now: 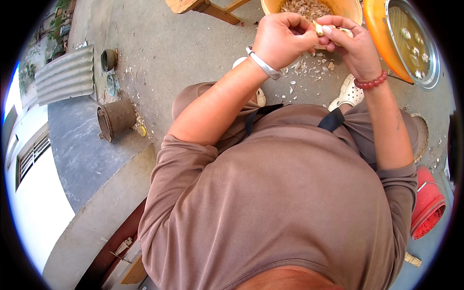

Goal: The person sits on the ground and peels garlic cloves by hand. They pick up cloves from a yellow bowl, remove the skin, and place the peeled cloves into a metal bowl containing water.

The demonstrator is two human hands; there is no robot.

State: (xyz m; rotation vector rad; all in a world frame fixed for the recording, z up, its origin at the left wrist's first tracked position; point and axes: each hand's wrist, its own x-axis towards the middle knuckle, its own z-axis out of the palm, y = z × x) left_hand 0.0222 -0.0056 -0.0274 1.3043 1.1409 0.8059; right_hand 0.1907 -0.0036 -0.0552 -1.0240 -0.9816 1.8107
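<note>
My left hand (290, 40), a silver cuff at its wrist, pinches one end of a pale yellowish piece (318, 29), perhaps a garlic clove. Holding the other side is my right hand (353, 41), with a red bead bracelet; another whitish piece (347, 32) shows between its fingers. Both hands are over the near rim of a yellow tub (267, 6) that holds many small brownish pieces or skins. To the right, a round metal basin (430, 85) has several whitish pieces in cloudy liquid. The fingers partly hide what they grip.
Pale scraps (301, 67) lie on the concrete between my white clogs (349, 90). An orange vessel (380, 32) is under the metal basin. A wooden stool (217, 12) stands beyond. A rusty bucket (117, 116) and corrugated sheet (67, 74) are left; a red bucket (427, 203) is right.
</note>
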